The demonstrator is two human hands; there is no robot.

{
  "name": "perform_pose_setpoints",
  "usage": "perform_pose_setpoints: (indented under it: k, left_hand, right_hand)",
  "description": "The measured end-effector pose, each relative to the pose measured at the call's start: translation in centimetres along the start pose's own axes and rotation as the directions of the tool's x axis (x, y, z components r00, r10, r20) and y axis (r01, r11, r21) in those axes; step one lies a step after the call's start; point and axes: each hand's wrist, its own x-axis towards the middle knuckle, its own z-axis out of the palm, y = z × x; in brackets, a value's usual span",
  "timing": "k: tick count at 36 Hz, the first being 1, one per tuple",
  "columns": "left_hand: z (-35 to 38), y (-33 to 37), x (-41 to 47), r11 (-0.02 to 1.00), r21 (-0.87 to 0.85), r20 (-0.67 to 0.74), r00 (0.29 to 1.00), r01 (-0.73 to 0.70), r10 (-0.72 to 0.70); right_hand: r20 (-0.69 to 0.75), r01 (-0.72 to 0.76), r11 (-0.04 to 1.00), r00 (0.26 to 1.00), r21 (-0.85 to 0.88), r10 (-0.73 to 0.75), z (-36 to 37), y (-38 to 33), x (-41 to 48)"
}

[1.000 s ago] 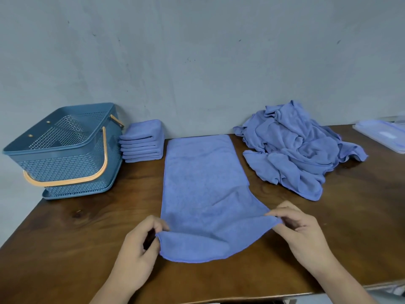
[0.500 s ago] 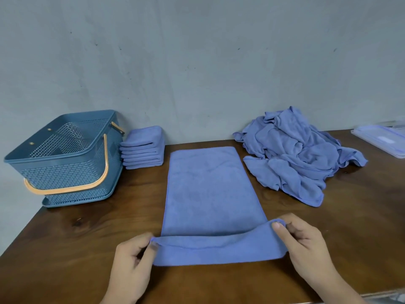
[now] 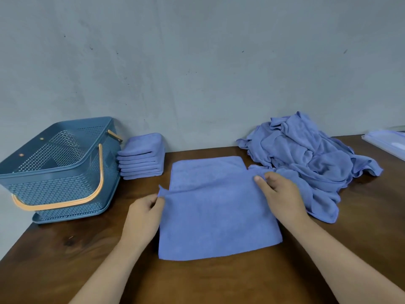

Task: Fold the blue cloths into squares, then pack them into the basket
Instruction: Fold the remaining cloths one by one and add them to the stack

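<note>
A blue cloth (image 3: 217, 218) lies on the brown table (image 3: 65, 270) in front of me, its near half folded up over the far half. My left hand (image 3: 143, 218) pinches the folded layer's left corner. My right hand (image 3: 280, 194) pinches its right corner, which reaches past the lower layer's edge. A stack of several folded blue cloths (image 3: 142, 155) sits against the wall beside the blue basket (image 3: 57, 167), which has an orange handle and looks empty. A pile of loose blue cloths (image 3: 306, 156) lies at the back right, just behind my right hand.
A clear plastic lid or container (image 3: 388, 143) sits at the far right edge of the table. A grey wall (image 3: 197, 62) runs along the table's back. The table's left edge runs diagonally below the basket.
Both hands carried the cloth's near edge away from me, over the far half. The fold went from a narrow strip near me to covering most of the cloth.
</note>
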Motion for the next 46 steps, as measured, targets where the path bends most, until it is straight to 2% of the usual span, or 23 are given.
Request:
perform_pose_setpoints:
  k: [3,5,7,9,11,14,17,24,34,40,43,46]
  left_hand:
    - [0.9,-0.5,3.8,0.975,0.189,0.017,0.992,0.116,-0.122]
    - [1.7,-0.6,4.9,0.897,0.415,0.02,0.984,0.152,-0.176]
    - [3.1,-0.4,5.3,0.831,0.556,-0.022,1.0,0.011,0.002]
    - [4.7,0.6,5.1,0.806,0.56,0.038,0.978,-0.189,0.203]
    - [6.3,1.0,5.3,0.75,0.571,0.215,0.942,-0.336,0.258]
    - [8.4,0.5,5.5,0.737,0.561,0.421,0.896,-0.377,0.138]
    - [9.0,-0.3,4.6,0.748,0.555,0.494,0.867,-0.365,0.057]
    - [7.5,-0.5,0.5,0.723,0.582,0.504,0.863,-0.372,0.038]
    - [5.7,-0.9,-7.0,0.707,0.595,0.458,0.884,-0.383,0.094]
    - [5.1,-0.7,-7.4,0.721,0.579,0.47,0.879,-0.379,0.085]
    - [4.6,0.3,-5.7,0.713,0.569,0.434,0.886,-0.41,0.163]
    - [4.3,0.1,-2.0,0.771,0.521,0.36,0.913,-0.367,0.191]
  right_hand:
    - [0.026,-0.015,0.984,0.999,-0.177,0.02,1.7,0.9,2.6]
    - [0.055,0.035,0.959,0.998,-0.282,-0.021,2.7,1.2,3.3]
    - [0.072,0.124,0.93,0.992,-0.346,-0.105,3.6,0.9,3.3]
    - [0.155,0.242,0.895,0.968,-0.375,-0.197,4.6,0.2,3.3]
    - [0.301,0.36,0.856,0.919,-0.372,-0.256,5.7,-0.4,3.1]
    - [0.541,0.444,0.817,0.817,-0.367,-0.202,7.4,-0.7,2.3]
    - [0.655,0.451,0.787,0.752,-0.422,-0.079,7.8,0.0,1.0]
    - [0.702,0.482,0.773,0.709,-0.413,-0.067,6.1,-0.1,-2.0]
    - [0.704,0.477,0.773,0.708,-0.419,-0.056,4.0,-1.8,-9.1]
    - [0.718,0.495,0.761,0.694,-0.42,-0.056,3.5,-2.8,-10.2]
    - [0.654,0.522,0.732,0.743,-0.438,-0.139,3.1,-3.3,-8.6]
    - [0.588,0.499,0.767,0.784,-0.404,-0.2,4.1,-3.2,-5.7]
